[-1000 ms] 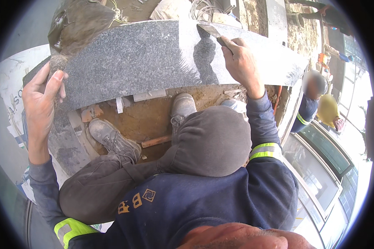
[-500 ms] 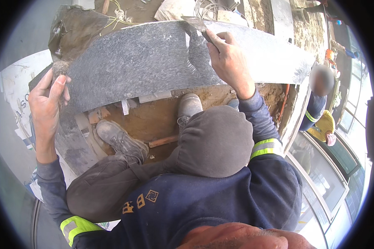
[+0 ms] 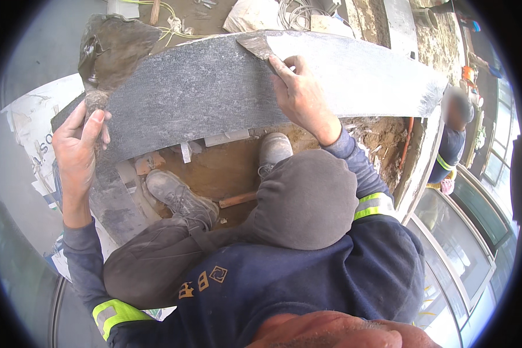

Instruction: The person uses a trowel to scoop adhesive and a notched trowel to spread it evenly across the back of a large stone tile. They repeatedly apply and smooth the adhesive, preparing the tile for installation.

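My left hand [image 3: 77, 139] is closed around the mortar-crusted handle of a broad trowel [image 3: 115, 52], whose wide, dirty brown blade points away from me over the far left end of the slab. In my right hand [image 3: 305, 100] is a scraper [image 3: 255, 46] with a flat blade, its edge lying at the far side of the slab. The long grey stone slab [image 3: 185, 93] spans the space in front of me. Its left half looks dark and mottled; the right half shines pale with light. My right palm hides the scraper's handle.
Below the slab is a dirt trench [image 3: 214, 168] with my dusty boots and a piece of wood [image 3: 238, 199]. Beyond lie coiled cable [image 3: 301, 13], a pale sack [image 3: 249, 14] and yellow cord [image 3: 171, 23]. A person [image 3: 449, 139] is at the right, near glass panels [image 3: 455, 232].
The scraper in my right hand has moved left along the slab's far edge. A dark wet-looking streak on the slab no longer shows. My left hand keeps holding the trowel.
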A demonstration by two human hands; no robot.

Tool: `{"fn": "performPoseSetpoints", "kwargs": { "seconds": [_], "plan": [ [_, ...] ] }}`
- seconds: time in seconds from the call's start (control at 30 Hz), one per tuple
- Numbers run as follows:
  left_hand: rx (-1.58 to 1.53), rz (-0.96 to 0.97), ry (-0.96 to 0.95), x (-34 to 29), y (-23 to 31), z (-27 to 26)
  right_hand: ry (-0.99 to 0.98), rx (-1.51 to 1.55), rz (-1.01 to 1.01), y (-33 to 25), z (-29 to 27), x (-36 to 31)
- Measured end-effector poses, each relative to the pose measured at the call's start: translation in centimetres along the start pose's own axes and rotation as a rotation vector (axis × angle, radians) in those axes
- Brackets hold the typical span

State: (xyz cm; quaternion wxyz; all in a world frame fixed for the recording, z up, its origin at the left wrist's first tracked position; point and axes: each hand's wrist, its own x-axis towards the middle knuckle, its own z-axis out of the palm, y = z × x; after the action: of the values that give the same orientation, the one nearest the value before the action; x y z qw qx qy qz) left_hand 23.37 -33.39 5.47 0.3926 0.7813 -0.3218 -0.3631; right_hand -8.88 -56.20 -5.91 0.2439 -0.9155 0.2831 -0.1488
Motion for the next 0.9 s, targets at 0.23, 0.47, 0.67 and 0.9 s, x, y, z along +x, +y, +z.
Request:
{"fn": "performPoseSetpoints", "kwargs": {
  "seconds": [0.23, 0.47, 0.67, 0.9],
  "plan": [
    [-0.030, -0.026, 0.030, -0.1, 0.6, 0.6, 0.040, 0.095, 0.024, 0.3, 2.0, 0.0],
    [-0.018, -0.017, 0.034, -0.2, 1.2, 1.4, 0.072, 0.107, -0.018, -1.1, 2.5, 0.7],
    [-0.030, -0.010, 0.019, -0.1, 0.7, 1.1, 0.033, 0.092, -0.064, -1.2, 1.8, -0.2],
    [-0.020, -0.016, -0.012, 0.3, 1.0, 1.7, -0.029, 0.047, -0.110, 1.1, 1.7, -0.2]
  ]
}}
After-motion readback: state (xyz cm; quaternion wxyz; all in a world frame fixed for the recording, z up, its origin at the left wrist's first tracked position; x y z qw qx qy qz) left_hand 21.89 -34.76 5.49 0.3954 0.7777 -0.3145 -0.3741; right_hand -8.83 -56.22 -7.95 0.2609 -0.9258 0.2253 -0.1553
